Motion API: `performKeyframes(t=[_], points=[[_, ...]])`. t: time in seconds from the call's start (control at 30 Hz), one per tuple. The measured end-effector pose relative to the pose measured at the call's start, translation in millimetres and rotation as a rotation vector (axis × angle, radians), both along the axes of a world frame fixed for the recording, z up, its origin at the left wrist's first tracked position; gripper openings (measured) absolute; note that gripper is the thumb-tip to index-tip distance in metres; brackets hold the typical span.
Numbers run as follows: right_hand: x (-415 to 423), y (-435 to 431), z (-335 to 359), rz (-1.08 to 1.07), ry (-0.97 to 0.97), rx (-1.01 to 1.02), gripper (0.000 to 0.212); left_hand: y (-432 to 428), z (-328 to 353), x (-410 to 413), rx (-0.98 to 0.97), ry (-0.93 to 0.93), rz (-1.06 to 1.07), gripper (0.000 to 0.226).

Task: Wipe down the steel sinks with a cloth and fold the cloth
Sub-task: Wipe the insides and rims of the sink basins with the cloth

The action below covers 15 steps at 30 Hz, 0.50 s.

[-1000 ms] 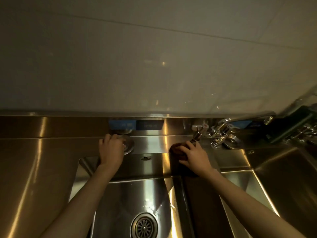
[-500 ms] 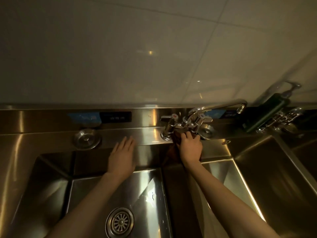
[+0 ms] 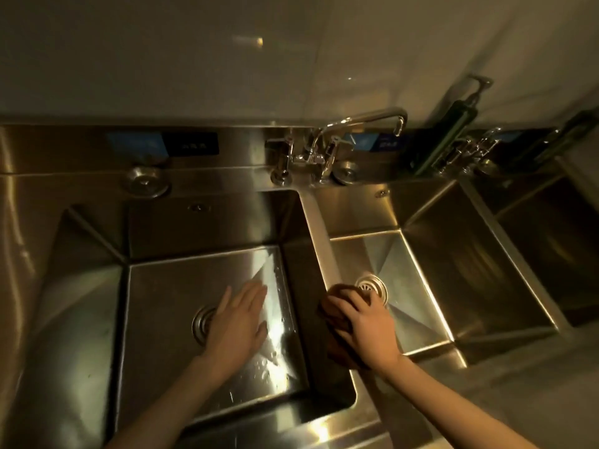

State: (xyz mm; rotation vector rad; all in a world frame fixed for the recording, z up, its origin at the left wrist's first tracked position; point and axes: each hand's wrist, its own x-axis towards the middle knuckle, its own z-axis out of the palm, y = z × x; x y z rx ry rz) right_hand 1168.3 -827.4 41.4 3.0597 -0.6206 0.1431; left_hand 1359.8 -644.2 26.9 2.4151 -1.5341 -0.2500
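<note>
Evidently to scrub, the right grip (image 3: 366, 322) curls round the cloth (image 3: 337, 346) atop the sink divider (image 3: 316, 228); left of it, the left grip (image 3: 238, 319) lies flat and empty.

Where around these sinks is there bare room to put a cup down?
Bare counter lies left of the left basin, and on the back ledge between the round cap and the tap. Right of the tap it is crowded: soap dispenser, then a second tap. The right hand holds the cloth at the divider; the left hand is over the left basin.
</note>
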Motion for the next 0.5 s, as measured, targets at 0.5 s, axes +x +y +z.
performKeyframes(t=[0.5], points=[[-117, 80, 18, 0.088, 0.026, 0.009, 0.051, 165, -1, -134, 0.106, -0.015, 0.193, 0.062]])
